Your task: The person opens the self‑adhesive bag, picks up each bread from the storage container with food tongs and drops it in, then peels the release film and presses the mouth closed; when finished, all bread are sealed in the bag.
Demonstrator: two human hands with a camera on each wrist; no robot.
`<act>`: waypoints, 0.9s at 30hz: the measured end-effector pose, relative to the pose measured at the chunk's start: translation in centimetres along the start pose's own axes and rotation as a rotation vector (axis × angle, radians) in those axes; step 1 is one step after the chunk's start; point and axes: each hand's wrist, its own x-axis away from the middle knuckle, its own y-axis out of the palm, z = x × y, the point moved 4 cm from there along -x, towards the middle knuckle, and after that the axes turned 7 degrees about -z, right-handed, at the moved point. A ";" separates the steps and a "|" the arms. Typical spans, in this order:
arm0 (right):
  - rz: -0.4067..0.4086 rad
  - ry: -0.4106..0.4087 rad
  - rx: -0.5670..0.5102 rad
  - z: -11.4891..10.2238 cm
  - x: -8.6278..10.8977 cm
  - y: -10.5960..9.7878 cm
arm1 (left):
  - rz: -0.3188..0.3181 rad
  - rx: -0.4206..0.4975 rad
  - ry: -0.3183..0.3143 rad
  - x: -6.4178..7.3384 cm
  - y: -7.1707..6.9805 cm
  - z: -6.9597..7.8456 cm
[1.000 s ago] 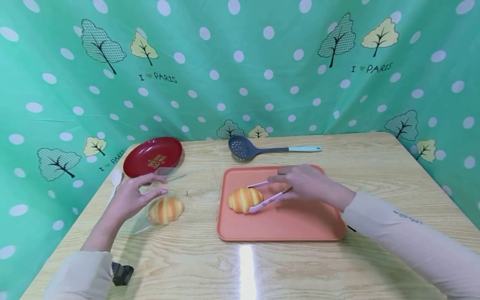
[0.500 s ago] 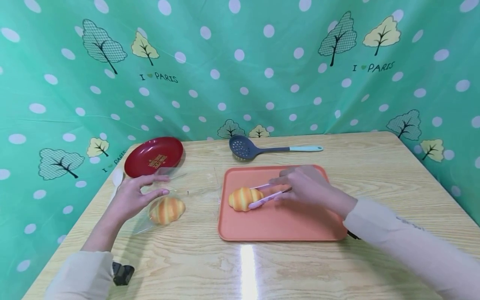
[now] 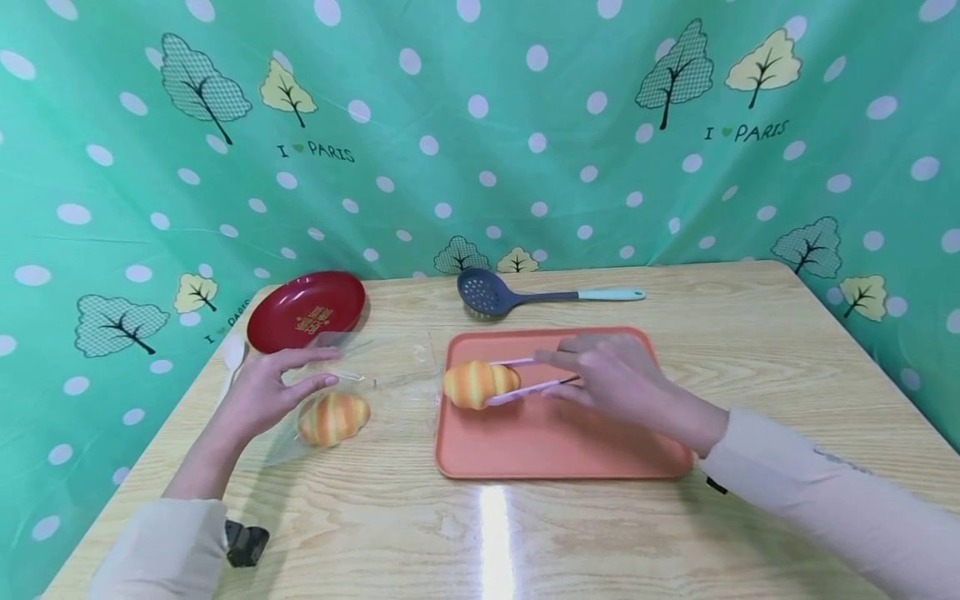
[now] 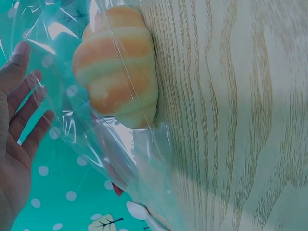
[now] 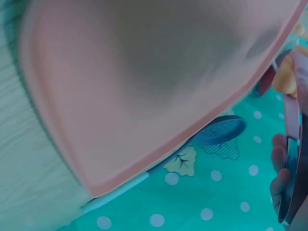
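My right hand (image 3: 611,375) grips a pair of lilac tongs (image 3: 525,392), whose tips hold a croissant (image 3: 474,384) at both sides over the left part of the pink tray (image 3: 562,462). In the right wrist view the tongs (image 5: 292,115) and croissant (image 5: 286,77) show at the right edge. My left hand (image 3: 262,392), thumb and fingers spread apart, touches a clear plastic bag (image 3: 405,375). Inside that bag a second croissant (image 3: 333,419) rests on the table. Seen from the left wrist, the fingers (image 4: 29,96) lie against the shiny film beside this croissant (image 4: 118,67).
Behind the bag sits a red plate (image 3: 307,308) with gold lettering, a white spoon (image 3: 234,354) beside it. A dark skimmer (image 3: 483,292) with a pale blue handle lies behind the tray. A green dotted curtain (image 3: 480,150) hangs along the table's (image 3: 375,533) back edge.
The croissant in the tongs has moved left and up, from the tray's surface to above its left rim. My left hand and the bagged croissant have stayed in place.
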 end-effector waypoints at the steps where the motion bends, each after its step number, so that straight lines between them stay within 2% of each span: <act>1: 0.004 0.007 0.005 -0.1 -0.2 -0.1 | -0.002 0.001 -0.001 0.0 0.0 0.0; 7: 0.015 0.024 0.009 -1.2 -1.8 -0.4 | -0.019 0.012 -0.012 -0.1 -0.1 0.0; 16: 0.086 -0.025 0.039 -2.9 -5.5 -0.3 | 0.003 0.013 0.022 -0.3 -0.2 -0.1; 22: 0.077 -0.041 0.079 -3.7 -7.1 0.2 | 0.013 0.026 0.026 -0.3 -0.3 -0.2; 27: 0.041 -0.034 0.099 -3.9 -8.0 1.0 | -0.001 0.033 0.004 -0.2 -0.3 -0.3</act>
